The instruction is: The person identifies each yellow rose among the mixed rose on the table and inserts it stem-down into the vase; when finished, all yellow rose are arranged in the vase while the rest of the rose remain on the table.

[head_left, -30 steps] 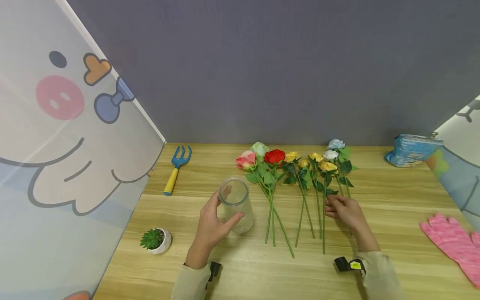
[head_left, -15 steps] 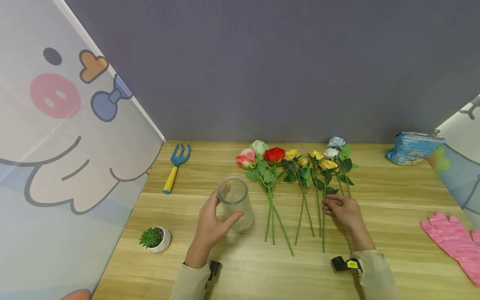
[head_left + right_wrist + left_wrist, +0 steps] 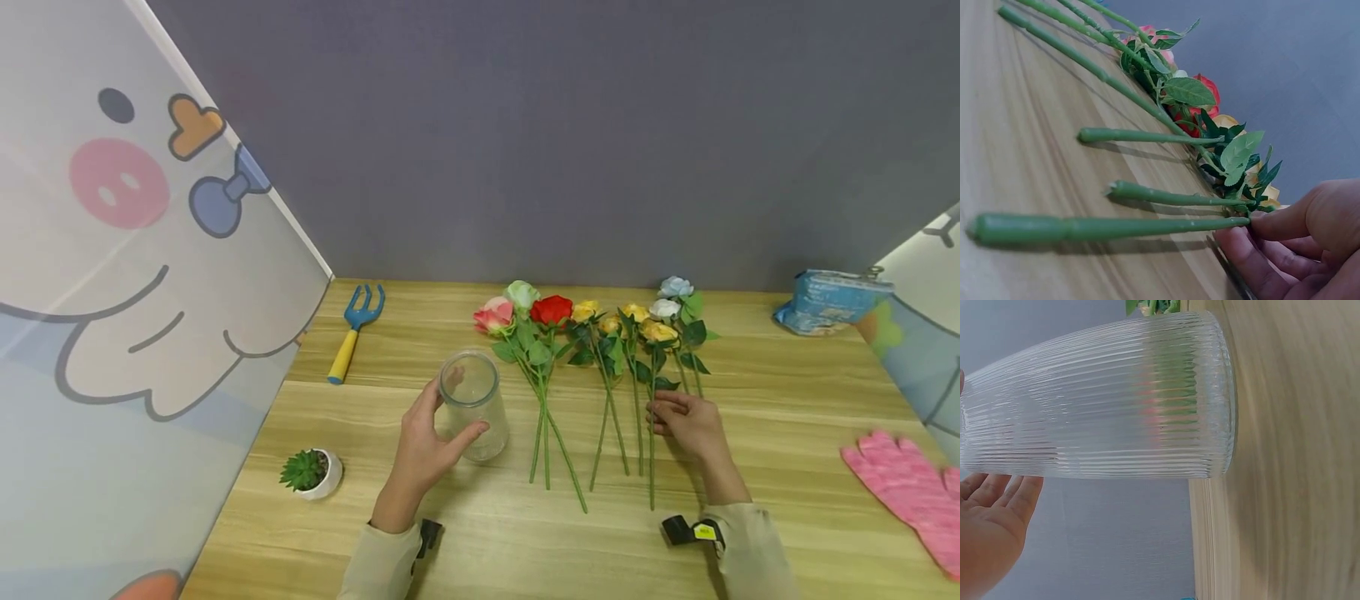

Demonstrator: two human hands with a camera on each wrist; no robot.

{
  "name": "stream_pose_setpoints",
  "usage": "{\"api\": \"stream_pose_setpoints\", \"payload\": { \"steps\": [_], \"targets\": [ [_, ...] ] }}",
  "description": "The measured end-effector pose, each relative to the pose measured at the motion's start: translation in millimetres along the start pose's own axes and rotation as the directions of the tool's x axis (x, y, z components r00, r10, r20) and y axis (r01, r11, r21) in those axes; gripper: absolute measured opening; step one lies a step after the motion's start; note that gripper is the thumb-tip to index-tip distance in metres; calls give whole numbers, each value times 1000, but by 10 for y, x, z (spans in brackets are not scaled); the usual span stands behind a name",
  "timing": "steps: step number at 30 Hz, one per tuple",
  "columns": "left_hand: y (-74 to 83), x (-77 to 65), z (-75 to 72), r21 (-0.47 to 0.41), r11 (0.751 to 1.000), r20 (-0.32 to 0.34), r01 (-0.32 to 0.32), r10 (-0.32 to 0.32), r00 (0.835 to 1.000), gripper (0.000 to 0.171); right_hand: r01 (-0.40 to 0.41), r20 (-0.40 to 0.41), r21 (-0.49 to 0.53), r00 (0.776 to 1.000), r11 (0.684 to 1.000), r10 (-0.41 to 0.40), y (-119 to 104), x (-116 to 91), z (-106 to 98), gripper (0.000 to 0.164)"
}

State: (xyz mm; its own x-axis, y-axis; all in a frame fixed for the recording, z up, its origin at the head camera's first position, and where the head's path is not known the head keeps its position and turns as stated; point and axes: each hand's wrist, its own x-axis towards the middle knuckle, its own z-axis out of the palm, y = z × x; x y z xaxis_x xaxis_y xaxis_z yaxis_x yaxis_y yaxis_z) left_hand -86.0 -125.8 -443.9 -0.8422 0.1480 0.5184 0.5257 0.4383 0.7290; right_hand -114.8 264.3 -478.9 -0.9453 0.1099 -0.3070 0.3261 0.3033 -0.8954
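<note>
Broadly, the table (image 3: pixel 570 558) runs back to a grey wall panel (image 3: pixel 570 142) close behind the blooms, so room is tight on that side; bare wood shows between the stem ends and the person. Left of the middle is the ribbed glass vase (image 3: pixel 481 406), mouth up; whether its base fully touches the wood I cannot tell. The left hand (image 3: pixel 426 447) is wrapped round it, fingers behind, thumb in front. To its right lie the flowers: a pink flower (image 3: pixel 493 316), a pale green flower (image 3: pixel 521 294) and a red flower (image 3: pixel 551 311), then the yellow ones, then a white flower (image 3: pixel 664 309) and a blue flower (image 3: pixel 676 287). The right hand (image 3: pixel 692 425), the nearer one, is at the rightmost yellow flower (image 3: pixel 659 332), with the other stems between it and the vase. That flower lies flat, its long axis running from bloom by the wall to cut end towards the person, crosswise to the vase's upright axis. Smallest is the grip: thumb and finger pinch the thin stem (image 3: pixel 1110 228) below its leaves, the bare length pointing towards the person.
</note>
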Motion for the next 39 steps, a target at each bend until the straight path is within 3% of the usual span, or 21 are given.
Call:
{"api": "stream_pose_setpoints", "payload": {
  "steps": [16, 27, 35, 39],
  "targets": [
    [-2, -11, -4, 6, 1000, -3, 7, -7, 1000, 82, 41, -83, 36, 996, 999, -37, -71, -63, -8, 42],
    [3, -2, 6, 4, 1000, -4, 18, -18, 1000, 79, 62, -108, 147, 993, 987, -47, -108, -75, 4, 43],
    [4, -5, 10, 11, 1000, -8, 9, -9, 1000, 78, 102, -128, 266, 989, 959, -70, -168, -124, 0, 39],
    [5, -4, 10, 6, 1000, -5, 15, -15, 1000, 79, 141, -141, 379, 986, 915, -93, -195, -145, -5, 26]
  ]
}}
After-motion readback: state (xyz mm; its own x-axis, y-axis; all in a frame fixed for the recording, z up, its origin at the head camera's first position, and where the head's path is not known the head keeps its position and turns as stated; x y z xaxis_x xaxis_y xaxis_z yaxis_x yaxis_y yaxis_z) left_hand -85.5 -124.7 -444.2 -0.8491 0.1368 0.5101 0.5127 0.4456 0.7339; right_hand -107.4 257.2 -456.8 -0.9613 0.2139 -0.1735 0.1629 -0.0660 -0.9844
